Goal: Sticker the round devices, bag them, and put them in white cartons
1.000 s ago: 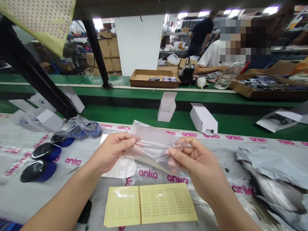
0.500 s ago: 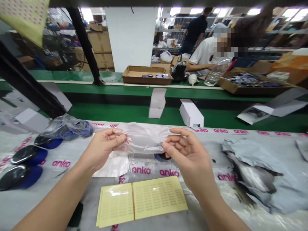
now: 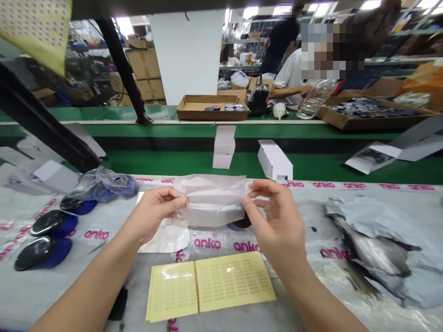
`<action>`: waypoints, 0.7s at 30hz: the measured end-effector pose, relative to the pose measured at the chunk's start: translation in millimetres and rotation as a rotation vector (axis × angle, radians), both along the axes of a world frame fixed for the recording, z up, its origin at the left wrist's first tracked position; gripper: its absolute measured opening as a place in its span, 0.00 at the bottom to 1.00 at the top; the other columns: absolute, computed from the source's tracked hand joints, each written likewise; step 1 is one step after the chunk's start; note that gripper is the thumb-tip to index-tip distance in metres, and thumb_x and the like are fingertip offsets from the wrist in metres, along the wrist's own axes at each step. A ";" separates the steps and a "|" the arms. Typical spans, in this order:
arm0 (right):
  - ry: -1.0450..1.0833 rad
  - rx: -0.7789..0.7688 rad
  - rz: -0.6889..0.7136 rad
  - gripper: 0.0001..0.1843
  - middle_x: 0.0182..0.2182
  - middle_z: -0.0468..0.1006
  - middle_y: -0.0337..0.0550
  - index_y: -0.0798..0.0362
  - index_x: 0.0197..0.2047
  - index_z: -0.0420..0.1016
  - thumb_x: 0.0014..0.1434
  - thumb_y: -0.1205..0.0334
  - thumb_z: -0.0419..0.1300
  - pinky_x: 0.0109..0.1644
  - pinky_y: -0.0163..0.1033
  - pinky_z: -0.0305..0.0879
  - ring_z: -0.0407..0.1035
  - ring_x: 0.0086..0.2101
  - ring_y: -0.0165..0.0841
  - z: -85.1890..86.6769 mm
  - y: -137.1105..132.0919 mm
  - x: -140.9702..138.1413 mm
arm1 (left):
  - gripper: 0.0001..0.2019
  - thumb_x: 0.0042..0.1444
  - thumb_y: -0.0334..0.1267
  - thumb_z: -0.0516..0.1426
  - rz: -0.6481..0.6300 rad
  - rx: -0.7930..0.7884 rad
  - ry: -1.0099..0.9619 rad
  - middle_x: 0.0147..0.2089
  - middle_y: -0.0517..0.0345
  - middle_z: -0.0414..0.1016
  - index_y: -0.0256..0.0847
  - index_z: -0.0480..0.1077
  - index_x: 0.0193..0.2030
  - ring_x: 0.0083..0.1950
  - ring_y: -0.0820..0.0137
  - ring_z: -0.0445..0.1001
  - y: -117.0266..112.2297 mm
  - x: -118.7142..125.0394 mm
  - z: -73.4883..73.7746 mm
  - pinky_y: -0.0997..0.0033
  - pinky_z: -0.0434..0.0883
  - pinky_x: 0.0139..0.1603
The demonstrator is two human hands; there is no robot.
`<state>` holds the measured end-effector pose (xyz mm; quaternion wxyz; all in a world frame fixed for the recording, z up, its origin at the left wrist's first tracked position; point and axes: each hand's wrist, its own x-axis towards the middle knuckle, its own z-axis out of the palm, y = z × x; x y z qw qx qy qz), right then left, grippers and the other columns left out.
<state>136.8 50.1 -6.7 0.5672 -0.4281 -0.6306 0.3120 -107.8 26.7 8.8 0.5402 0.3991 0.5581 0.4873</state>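
Observation:
A clear plastic bag (image 3: 211, 200) is stretched flat between both my hands above the bench. My left hand (image 3: 157, 216) pinches its left edge with thumb and fingers closed. On the right edge, my right hand (image 3: 277, 221) pinches with thumb and forefinger, the other fingers raised. Under the bag lie a white pouch (image 3: 169, 240) and a dark blue round object (image 3: 238, 224), partly hidden. Two yellow label sheets (image 3: 211, 288) lie side by side just in front of me.
Dark blue oval cases (image 3: 44, 237) and a bagged one (image 3: 104, 184) lie at the left. Crumpled grey plastic (image 3: 380, 244) fills the right. White small boxes (image 3: 224, 147) stand on the green belt. Other people work at cardboard trays (image 3: 212, 108) beyond.
The bag went from crumpled and slanted to spread flat and level between my hands. My hands moved slightly apart and up.

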 end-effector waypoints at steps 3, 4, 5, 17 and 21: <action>-0.261 0.385 -0.179 0.14 0.46 0.76 0.48 0.48 0.51 0.71 0.64 0.70 0.62 0.44 0.45 0.73 0.72 0.45 0.40 0.0 -6.6 -7.2 | 0.18 0.40 0.46 0.74 0.035 0.056 0.035 0.24 0.61 0.74 0.38 0.74 0.23 0.26 0.73 0.74 -0.6 3.4 -2.5 0.75 0.74 0.27; -0.331 0.472 -0.160 0.13 0.44 0.76 0.48 0.48 0.50 0.72 0.64 0.72 0.61 0.45 0.45 0.72 0.72 0.44 0.40 0.9 -10.1 -11.1 | 0.17 0.41 0.45 0.74 0.037 0.077 0.057 0.22 0.61 0.74 0.38 0.72 0.23 0.24 0.73 0.73 -1.1 5.0 -2.8 0.76 0.72 0.27; -0.378 0.509 -0.090 0.11 0.41 0.77 0.46 0.49 0.47 0.72 0.65 0.73 0.61 0.46 0.45 0.72 0.73 0.42 0.38 2.1 -13.7 -15.7 | 0.17 0.42 0.44 0.73 0.031 0.103 0.090 0.21 0.61 0.74 0.38 0.72 0.22 0.24 0.73 0.73 -2.0 6.9 -3.0 0.76 0.71 0.27; -0.302 -0.243 0.481 0.06 0.33 0.76 0.37 0.50 0.33 0.76 0.59 0.69 0.67 0.36 0.37 0.65 0.70 0.33 0.31 16.3 -7.5 -55.0 | 0.10 0.45 0.34 0.64 -0.052 0.360 0.527 0.22 0.64 0.68 0.40 0.67 0.19 0.27 0.74 0.66 -14.1 19.6 -7.6 0.78 0.63 0.25; -0.171 -0.393 0.559 0.08 0.30 0.75 0.37 0.51 0.27 0.76 0.57 0.68 0.66 0.36 0.37 0.64 0.69 0.33 0.32 21.2 -0.1 -54.4 | 0.14 0.44 0.39 0.69 -0.162 0.235 0.433 0.23 0.64 0.69 0.41 0.67 0.19 0.28 0.72 0.67 -11.0 14.1 -3.9 0.76 0.64 0.27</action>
